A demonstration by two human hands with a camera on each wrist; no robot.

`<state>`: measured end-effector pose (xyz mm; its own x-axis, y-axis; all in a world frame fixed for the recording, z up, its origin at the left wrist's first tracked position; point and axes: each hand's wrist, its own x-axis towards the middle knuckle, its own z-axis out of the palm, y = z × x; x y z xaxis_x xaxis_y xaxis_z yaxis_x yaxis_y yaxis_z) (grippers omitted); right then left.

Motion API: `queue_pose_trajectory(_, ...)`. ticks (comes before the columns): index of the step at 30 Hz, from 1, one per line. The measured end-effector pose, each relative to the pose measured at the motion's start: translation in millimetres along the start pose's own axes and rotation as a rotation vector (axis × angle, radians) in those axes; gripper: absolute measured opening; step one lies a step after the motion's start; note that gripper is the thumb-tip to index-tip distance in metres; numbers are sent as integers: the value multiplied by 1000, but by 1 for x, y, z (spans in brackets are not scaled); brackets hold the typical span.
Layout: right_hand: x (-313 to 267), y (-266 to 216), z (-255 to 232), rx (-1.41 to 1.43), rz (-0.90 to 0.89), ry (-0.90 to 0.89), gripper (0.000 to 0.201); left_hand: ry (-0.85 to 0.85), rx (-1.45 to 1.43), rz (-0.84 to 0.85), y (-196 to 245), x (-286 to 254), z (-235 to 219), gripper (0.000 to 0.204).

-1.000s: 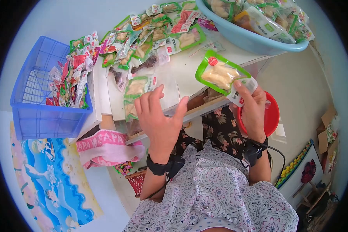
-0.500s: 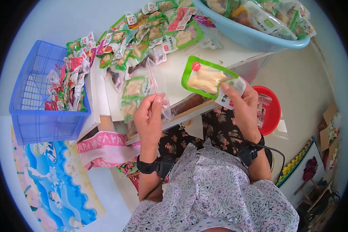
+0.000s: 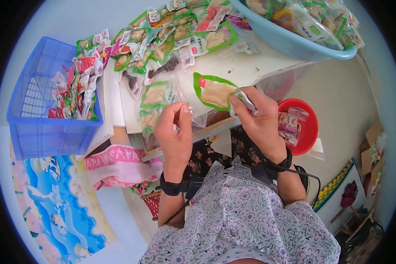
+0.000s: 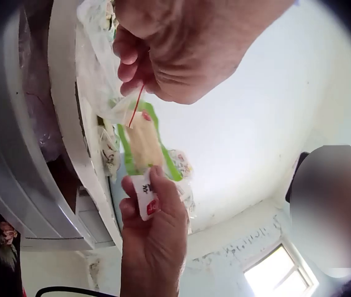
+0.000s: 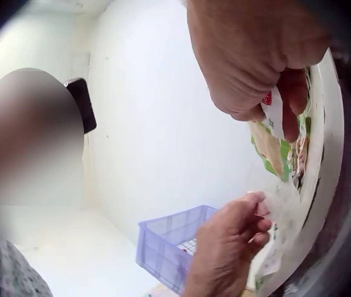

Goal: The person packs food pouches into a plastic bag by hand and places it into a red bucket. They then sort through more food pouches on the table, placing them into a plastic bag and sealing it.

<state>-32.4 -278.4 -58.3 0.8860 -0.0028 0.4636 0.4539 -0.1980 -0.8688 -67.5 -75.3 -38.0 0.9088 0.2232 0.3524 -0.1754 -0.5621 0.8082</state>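
My left hand (image 3: 175, 140) pinches the edge of a clear zip bag (image 3: 200, 120) between thumb and fingers. The bag's red seal line shows just above the fingertips, and in the left wrist view too. My right hand (image 3: 263, 125) grips a green-edged vacuum food packet (image 3: 216, 93) by its white end. Pale pieces of food show through the packet's front. It is held tilted over the table edge, its green end toward the bag. Left of the bag, two similar green-edged packets (image 3: 154, 96) lie on the white table (image 3: 237, 72).
Many packets (image 3: 180, 33) are heaped at the table's back, with dark drumstick packs (image 3: 165, 66) before them. A light blue basin (image 3: 295, 49) of packets stands back right. A blue basket (image 3: 53, 123) sits left, a red basin (image 3: 311, 141) lower right. A drawer (image 3: 215, 124) stands partly open.
The left hand went from spread and empty to pinching the clear bag. The right hand has brought the packet leftward and tilted it, closer to the bag.
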Motion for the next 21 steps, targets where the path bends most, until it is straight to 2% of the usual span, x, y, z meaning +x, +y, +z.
queue_pose_trajectory(3,0,0,-4,-89,11,-3,13,33,73,64,5,2,-1,14)
queue_pose_trajectory(7,7,-9,-8,181,192,43,17,71,118,153,9,5,4,11)
queue_pose_trajectory(9,12,-18,-7,320,284,52,18,88,166,253,16,10,8,11)
queue_pose_trajectory(10,15,-24,-9,347,358,-6,19,100,191,302,19,12,10,11)
queue_pose_trajectory(12,21,-35,-12,394,503,-126,20,96,220,298,22,13,12,12)
queue_pose_trajectory(15,28,-31,-10,243,515,-253,21,113,234,339,25,15,14,13)
queue_pose_trajectory(19,35,-22,7,284,515,-461,19,109,239,468,31,17,17,13)
queue_pose_trajectory(21,38,-7,19,345,470,-551,18,85,209,438,38,15,18,16)
